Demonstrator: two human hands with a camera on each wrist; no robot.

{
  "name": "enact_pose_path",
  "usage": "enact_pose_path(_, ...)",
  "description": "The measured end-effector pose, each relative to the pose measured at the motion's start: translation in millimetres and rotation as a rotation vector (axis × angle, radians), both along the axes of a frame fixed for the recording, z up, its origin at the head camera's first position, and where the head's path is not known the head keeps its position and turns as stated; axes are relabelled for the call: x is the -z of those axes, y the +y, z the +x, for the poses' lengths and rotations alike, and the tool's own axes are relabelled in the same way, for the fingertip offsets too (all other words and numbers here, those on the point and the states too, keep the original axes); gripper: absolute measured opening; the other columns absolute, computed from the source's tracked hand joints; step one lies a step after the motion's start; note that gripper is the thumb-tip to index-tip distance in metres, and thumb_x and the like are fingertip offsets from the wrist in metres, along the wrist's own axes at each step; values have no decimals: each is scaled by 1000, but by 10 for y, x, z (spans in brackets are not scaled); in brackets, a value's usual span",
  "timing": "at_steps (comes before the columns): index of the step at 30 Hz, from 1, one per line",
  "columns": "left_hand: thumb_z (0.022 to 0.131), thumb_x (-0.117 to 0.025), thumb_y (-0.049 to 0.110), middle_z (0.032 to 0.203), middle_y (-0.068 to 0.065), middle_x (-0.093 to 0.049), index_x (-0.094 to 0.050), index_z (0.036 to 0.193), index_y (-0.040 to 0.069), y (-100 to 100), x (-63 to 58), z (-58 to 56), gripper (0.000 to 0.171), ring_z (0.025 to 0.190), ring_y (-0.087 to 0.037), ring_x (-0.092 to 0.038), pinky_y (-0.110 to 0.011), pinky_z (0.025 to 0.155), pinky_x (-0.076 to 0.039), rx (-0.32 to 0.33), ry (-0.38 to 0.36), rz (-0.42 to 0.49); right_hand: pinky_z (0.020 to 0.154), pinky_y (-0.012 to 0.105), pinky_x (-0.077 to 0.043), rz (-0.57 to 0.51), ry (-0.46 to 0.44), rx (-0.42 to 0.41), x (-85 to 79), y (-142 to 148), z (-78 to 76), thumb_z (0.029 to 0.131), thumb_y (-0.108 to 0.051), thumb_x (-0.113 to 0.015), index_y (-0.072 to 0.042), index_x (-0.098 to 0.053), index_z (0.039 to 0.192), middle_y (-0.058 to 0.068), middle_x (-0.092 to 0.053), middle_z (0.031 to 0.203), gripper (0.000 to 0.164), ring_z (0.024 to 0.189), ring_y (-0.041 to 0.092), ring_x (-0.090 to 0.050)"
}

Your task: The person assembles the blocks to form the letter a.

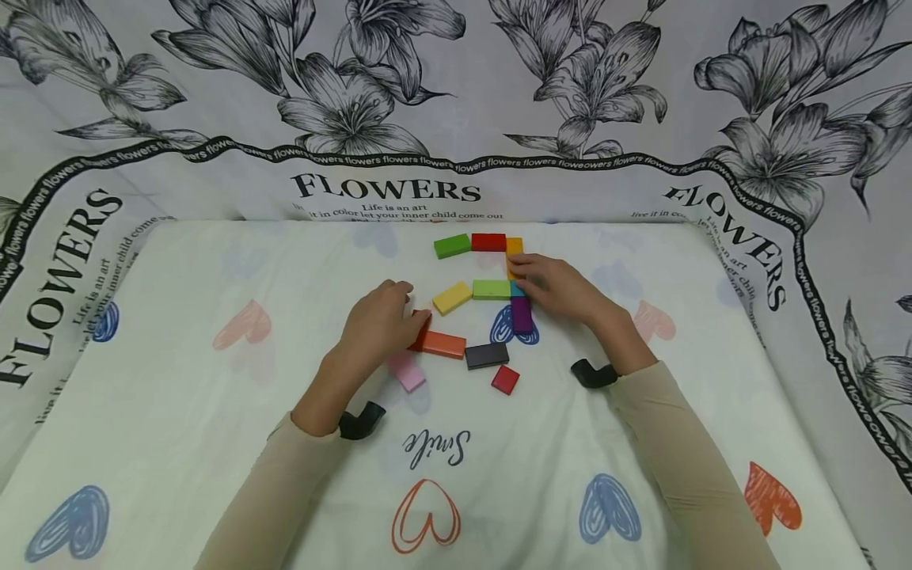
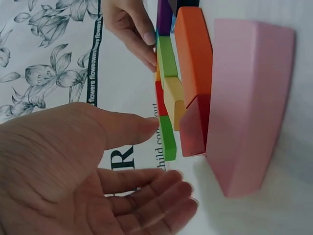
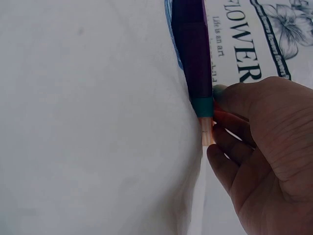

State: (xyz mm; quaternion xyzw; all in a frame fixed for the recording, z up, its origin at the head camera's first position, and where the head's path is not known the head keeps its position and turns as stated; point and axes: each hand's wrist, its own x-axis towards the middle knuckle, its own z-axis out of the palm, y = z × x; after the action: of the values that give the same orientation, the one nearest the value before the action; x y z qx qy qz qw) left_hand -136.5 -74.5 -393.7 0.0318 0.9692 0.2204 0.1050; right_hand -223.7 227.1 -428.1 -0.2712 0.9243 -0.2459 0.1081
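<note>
My left hand (image 1: 378, 321) hovers with fingers apart by a dark red block (image 2: 193, 128), holding nothing. That block meets the end of an orange block (image 1: 443, 344); a pink block (image 1: 408, 372) lies nearby. At the right, my right hand (image 1: 556, 289) touches the side of the row with thumb and fingertips. Its thumb is at a small teal block (image 3: 202, 106), its fingers beside a yellow-orange block (image 1: 514, 245), partly hidden by them. A purple block (image 1: 522, 315) extends from the teal one toward me. A light green block (image 1: 492, 290) adjoins the teal block's left side.
Farther back, a green block (image 1: 452, 246) and a red block (image 1: 488, 242) run left from the yellow-orange one. A yellow block (image 1: 452, 298) sits left of the light green. Closer in lie a dark grey block (image 1: 488, 355) and a small red block (image 1: 505, 380) on the printed cloth (image 1: 527, 491).
</note>
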Motion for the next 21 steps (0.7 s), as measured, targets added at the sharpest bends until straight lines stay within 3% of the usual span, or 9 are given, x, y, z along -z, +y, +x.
enact_pose_path(6, 100, -71, 37, 113, -18, -70, -63, 140, -1, 15, 92, 125, 56, 97, -30, -65, -42, 86, -59, -13, -25, 15, 130, 54, -34, -4, -12, 4, 5, 16, -16, 107, -16, -62, -6, -57, 150, 9, -50, 165, 44, 159, 34, -39)
enact_pose_path(11, 99, -73, 33, 113, -18, -69, -64, 137, 0, 0, 145, 156, 51, 94, -29, -64, -37, 78, -58, 3, 3, 28, 130, 54, -33, -10, -19, -16, 21, -15, -30, 108, -17, -61, -6, -57, 151, 9, -49, 165, 45, 159, 34, -38)
enact_pose_path(21, 98, -73, 25, 104, -12, -69, -70, 130, 2, 49, 118, 182, 39, 88, -25, -61, -33, 75, -53, 26, -11, 46, 130, 53, -34, -4, -26, 16, 12, -21, -18, 107, -18, -62, -8, -56, 152, 6, -48, 166, 46, 160, 32, -38)
